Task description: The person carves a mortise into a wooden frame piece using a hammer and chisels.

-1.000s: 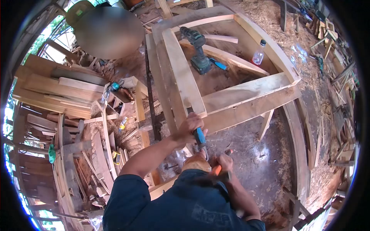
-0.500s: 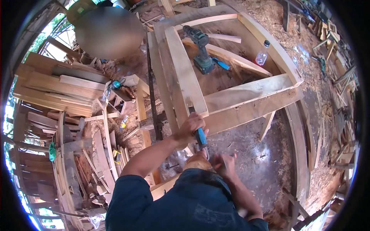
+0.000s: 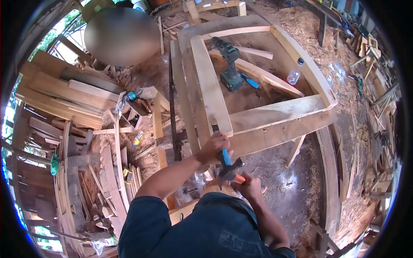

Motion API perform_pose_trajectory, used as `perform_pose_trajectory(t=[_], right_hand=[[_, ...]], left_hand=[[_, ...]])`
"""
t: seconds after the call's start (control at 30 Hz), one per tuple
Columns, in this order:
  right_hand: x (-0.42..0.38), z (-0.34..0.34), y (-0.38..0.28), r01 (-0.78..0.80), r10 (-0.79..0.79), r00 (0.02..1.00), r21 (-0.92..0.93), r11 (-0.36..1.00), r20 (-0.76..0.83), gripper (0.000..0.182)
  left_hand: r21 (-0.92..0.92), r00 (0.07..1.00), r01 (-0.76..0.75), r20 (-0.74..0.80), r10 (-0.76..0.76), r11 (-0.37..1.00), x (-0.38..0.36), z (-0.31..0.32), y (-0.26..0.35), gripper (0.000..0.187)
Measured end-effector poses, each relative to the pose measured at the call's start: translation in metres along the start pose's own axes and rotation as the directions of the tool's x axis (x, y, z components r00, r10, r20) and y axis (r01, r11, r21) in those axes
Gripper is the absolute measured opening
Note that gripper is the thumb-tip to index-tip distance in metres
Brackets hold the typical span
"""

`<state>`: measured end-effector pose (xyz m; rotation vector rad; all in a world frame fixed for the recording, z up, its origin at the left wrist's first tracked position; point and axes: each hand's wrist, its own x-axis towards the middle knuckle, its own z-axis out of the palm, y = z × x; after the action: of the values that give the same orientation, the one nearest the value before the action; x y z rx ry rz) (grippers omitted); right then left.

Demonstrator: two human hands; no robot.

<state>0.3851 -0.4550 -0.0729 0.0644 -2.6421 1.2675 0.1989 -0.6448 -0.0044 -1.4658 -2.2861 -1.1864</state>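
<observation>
My left hand (image 3: 213,147) is wrapped round a chisel (image 3: 225,158) with a blue handle. The chisel's blade (image 3: 214,127) meets the near corner of a pale wooden frame (image 3: 211,86). In my right hand (image 3: 251,189) is a hammer (image 3: 231,169), gripped by its orange handle. The hammer's dark head overlaps the butt of the chisel handle in this view. Inside the frame stand a cordless drill (image 3: 231,64) and a blue-handled tool (image 3: 250,81) lying beside it. A clear bottle (image 3: 294,72) with a dark cap is at the frame's right side.
Stacked boards (image 3: 69,96) and offcuts fill the left side. A teal power tool (image 3: 130,95) rests among them. Wood shavings (image 3: 297,26) cover the ground at the right, with more scrap beyond. A blurred patch (image 3: 122,36) hides part of the upper left.
The hammer has come up into plain view, its head now at the chisel's butt. My right hand was smeared by motion before. The whole view has shifted slightly; the chisel stays at the corner.
</observation>
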Motion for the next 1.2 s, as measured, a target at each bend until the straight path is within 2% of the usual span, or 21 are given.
perform_pose_trajectory(t=[0.03,0.17,0.2,0.23,0.3,0.33,0.4,0.47,0.57,0.6,0.7,0.73,0.83,0.87,0.97,1.0,1.1,1.2], right_hand=[[0.007,-0.005,-0.014,-0.094,0.096,0.995,-0.063,0.994,0.03,0.015],[-0.001,-0.01,0.005,0.231,-0.211,0.97,0.185,0.955,-0.124,0.016],[0.004,-0.001,0.01,0.237,-0.223,0.969,0.138,0.962,-0.107,0.017],[-0.002,0.001,0.013,0.162,-0.156,0.984,0.07,0.984,-0.08,0.017],[0.019,-0.011,-0.023,0.022,-0.026,0.998,-0.067,0.998,-0.054,0.017],[0.016,-0.014,-0.017,0.161,-0.16,0.981,0.005,0.987,-0.106,0.019],[0.013,-0.004,-0.003,0.218,-0.209,0.97,0.061,0.974,-0.126,0.023],[0.019,-0.005,-0.009,0.157,-0.157,0.987,0.013,0.988,-0.035,0.022],[0.019,0.0,-0.016,0.03,-0.033,0.998,-0.05,0.998,-0.06,0.019],[0.018,-0.014,-0.023,0.138,-0.136,0.987,0.016,0.99,-0.086,0.016],[0.019,-0.003,-0.01,0.172,-0.169,0.983,0.042,0.984,-0.07,0.017],[0.022,0.003,-0.013,-0.041,0.041,0.999,-0.078,0.996,-0.002,0.017],[0.025,-0.011,-0.021,0.166,-0.168,0.981,-0.029,0.986,-0.093,0.017],[0.024,-0.021,-0.025,0.258,-0.257,0.964,0.011,0.966,-0.074,0.017],[0.032,0.003,-0.019,-0.009,0.008,1.0,-0.088,0.996,-0.007,0.017],[0.032,0.005,-0.019,-0.037,0.036,0.999,-0.092,0.995,-0.006,0.017],[0.025,-0.005,-0.023,0.167,-0.167,0.984,-0.007,0.986,-0.056,0.016],[0.03,0.008,-0.016,-0.022,0.022,1.0,-0.053,0.998,0.013,0.019]], left_hand=[[0.004,1.0,-0.001,-0.005,0.001,1.0,-0.002,0.001,0.0,0.026],[0.0,0.999,0.018,-0.05,-0.018,1.0,-0.003,0.002,-0.008,0.027],[-0.007,0.998,0.023,-0.066,-0.023,1.0,0.001,0.001,-0.01,0.027],[0.001,0.999,0.023,-0.042,-0.023,1.0,-0.001,0.001,-0.01,0.028],[0.028,1.0,0.008,0.012,-0.008,1.0,0.001,-0.007,-0.016,0.028],[0.023,1.0,0.008,0.013,-0.009,1.0,0.004,-0.01,-0.017,0.028],[-0.002,1.0,0.027,0.013,-0.027,1.0,0.003,-0.01,-0.011,0.027],[-0.017,0.999,0.05,0.021,-0.049,0.999,0.002,-0.009,-0.013,0.027],[-0.016,1.0,0.005,0.013,-0.005,1.0,0.005,-0.012,-0.014,0.031],[-0.02,1.0,-0.017,0.007,0.017,1.0,0.005,-0.013,-0.014,0.033],[-0.002,1.0,0.017,0.015,-0.017,1.0,0.005,-0.009,-0.015,0.032],[-0.004,1.0,0.016,0.005,-0.016,1.0,0.006,-0.007,-0.016,0.032],[0.003,1.0,0.021,0.022,-0.021,1.0,0.005,-0.013,-0.023,0.031],[-0.006,0.999,0.036,0.038,-0.036,0.999,0.004,-0.014,-0.018,0.031],[-0.005,0.999,0.028,0.027,-0.028,1.0,0.006,-0.012,-0.022,0.031],[0.003,1.0,0.017,0.018,-0.017,1.0,0.006,-0.012,-0.023,0.03],[-0.001,1.0,0.006,0.022,-0.006,1.0,0.006,-0.011,-0.025,0.031],[-0.021,0.999,-0.003,0.046,0.004,1.0,0.009,-0.014,-0.021,0.031]])
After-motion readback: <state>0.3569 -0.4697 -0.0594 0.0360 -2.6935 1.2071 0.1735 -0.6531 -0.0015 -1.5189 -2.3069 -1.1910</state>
